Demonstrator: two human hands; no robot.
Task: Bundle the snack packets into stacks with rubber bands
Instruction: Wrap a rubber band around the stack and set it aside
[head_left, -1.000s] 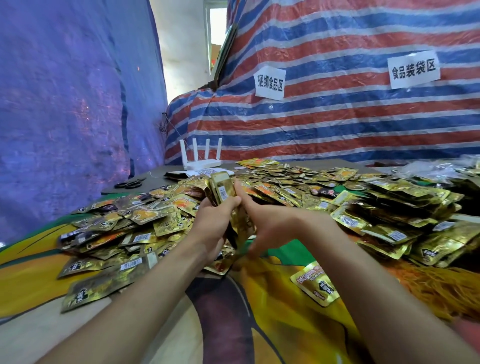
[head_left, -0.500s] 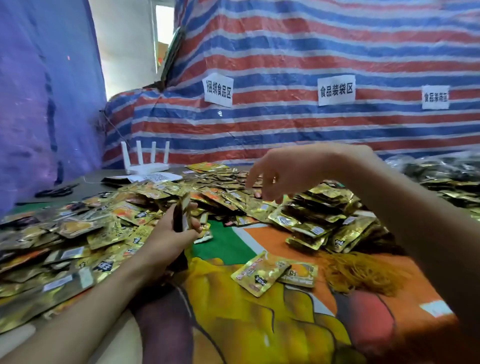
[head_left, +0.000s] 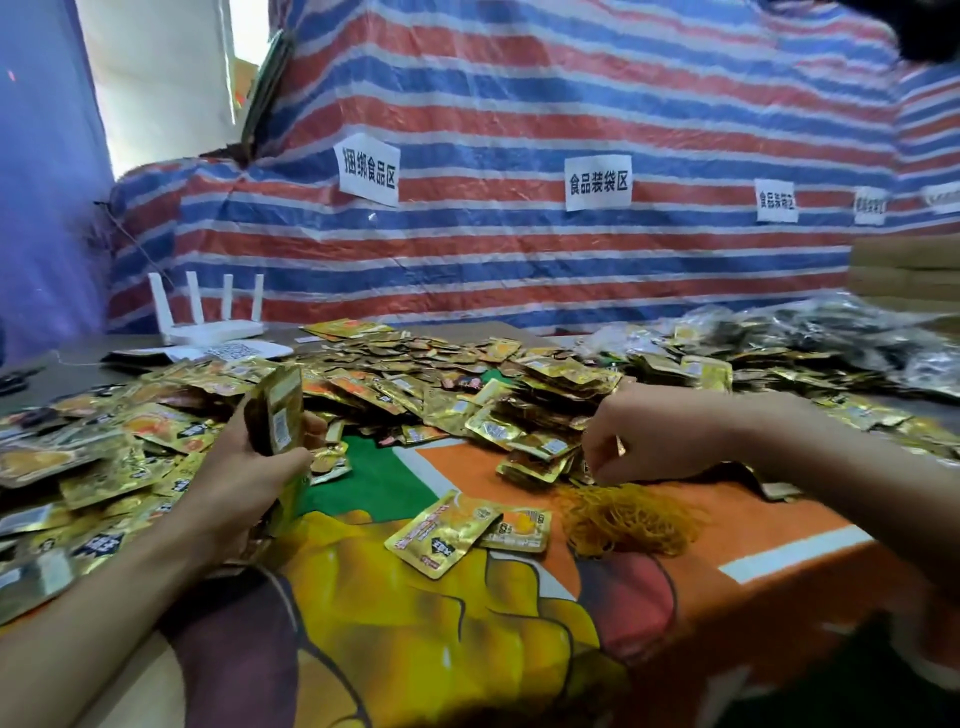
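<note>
Down went the right hand to the rubber bands just under it; whether it pinches 1 is unclear. The left hand grips the packet stack upright. A loose grip could spill it.

At nine o'clock the left hand grips an upright stack of gold packets. At three o'clock the right hand curls its fingers down at the far edge of the rubber-band pile (whether it pinches a band cannot be told). Two loose packets lie at that pile's nine o'clock on the printed cloth. The packet heap spreads toward twelve, with a white router at eleven.
</note>
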